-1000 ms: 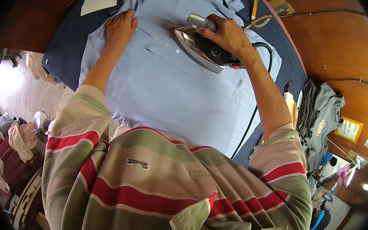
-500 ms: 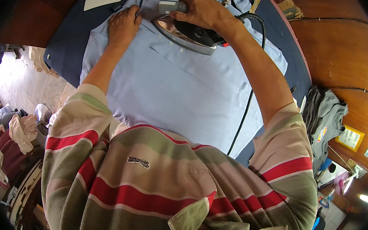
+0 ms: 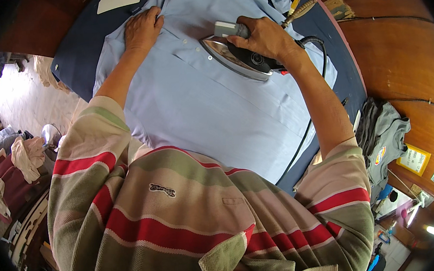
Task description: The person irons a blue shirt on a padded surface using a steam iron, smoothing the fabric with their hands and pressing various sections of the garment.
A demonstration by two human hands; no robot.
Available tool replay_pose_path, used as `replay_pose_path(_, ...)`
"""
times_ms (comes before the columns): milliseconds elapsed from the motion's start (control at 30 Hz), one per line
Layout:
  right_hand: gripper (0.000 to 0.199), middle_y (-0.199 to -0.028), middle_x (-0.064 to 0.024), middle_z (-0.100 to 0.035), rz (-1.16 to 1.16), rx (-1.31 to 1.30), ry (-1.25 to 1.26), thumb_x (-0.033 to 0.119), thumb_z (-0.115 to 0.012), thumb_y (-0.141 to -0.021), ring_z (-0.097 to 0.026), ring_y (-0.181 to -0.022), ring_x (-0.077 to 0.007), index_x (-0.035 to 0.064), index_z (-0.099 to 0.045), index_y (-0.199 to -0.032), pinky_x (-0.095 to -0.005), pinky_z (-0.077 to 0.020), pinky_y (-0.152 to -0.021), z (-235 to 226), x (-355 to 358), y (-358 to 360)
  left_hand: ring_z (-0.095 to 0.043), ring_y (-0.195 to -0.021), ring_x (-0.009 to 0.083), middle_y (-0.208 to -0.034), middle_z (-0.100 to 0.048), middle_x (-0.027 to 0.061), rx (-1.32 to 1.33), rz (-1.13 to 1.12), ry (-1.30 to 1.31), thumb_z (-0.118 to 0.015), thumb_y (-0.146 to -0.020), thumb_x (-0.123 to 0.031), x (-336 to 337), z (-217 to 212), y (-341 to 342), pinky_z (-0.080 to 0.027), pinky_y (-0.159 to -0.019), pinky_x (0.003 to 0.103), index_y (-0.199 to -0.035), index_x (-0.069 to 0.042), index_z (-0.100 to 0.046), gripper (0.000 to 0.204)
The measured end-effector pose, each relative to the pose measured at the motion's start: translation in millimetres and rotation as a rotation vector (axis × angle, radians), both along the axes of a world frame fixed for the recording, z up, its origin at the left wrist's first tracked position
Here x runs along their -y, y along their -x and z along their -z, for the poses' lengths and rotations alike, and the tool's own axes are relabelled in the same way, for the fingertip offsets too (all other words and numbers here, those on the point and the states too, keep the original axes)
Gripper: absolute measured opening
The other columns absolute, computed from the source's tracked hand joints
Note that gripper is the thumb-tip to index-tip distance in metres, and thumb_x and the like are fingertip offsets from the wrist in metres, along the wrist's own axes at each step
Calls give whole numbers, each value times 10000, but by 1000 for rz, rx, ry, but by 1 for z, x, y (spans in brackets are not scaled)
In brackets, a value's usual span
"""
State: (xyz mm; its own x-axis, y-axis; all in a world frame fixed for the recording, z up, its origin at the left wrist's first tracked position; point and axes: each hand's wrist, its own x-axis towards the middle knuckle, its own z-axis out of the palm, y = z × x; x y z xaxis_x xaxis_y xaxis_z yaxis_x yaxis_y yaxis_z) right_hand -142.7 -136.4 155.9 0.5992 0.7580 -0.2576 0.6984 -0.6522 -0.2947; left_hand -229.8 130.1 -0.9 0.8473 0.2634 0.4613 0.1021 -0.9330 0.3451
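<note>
A light blue button-up shirt (image 3: 199,111) lies spread over a dark blue padded board (image 3: 79,60). My right hand (image 3: 269,37) is wrapped round the handle of a steam iron (image 3: 244,61), which has a shiny metal soleplate and a black body. A light grey block sits at the handle's front end. The iron rests on the shirt, just right of its buttons. At the upper left, my left hand (image 3: 143,29) bears on the shirt with its fingers bent and drawn together at the cloth; its fingertips are partly hidden.
A black cord (image 3: 298,151) runs from the iron down across the shirt's right side. A wrapped hose (image 3: 301,12) lies at the upper right. A white card (image 3: 119,0) is on the board's far left. Grey garments (image 3: 385,136) hang by the wooden wall (image 3: 396,63).
My right hand has slid the iron right and slightly nearer over the shirt, uncovering more of the button line. The cord shifted with it. My left hand stays in nearly the same place.
</note>
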Motion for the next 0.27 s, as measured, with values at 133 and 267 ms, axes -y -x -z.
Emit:
replay_pose_path(133,460,-776,-174,-672,50,-22,25,459,-604,-809,-669,-717,-289,50,-639,-1015,-362,-530,-698,-4,19,9,-622,-816,256,-850,-657,59,-57,-22,-4,-568,-854,-246,0,-1,0,-451,-746,388,-972,-102,-555,187)
replay_pose_path(267,504,-787,-159,-680,19,18,66,529,-574,-791,-678,-730,-276,87,-649,-1022,-364,-537,-727,-1,37,14,-630,-849,241,-884,-664,64,-129,-47,13,-582,-842,-254,1,-3,-1,-455,-765,381,-982,-116,-553,198)
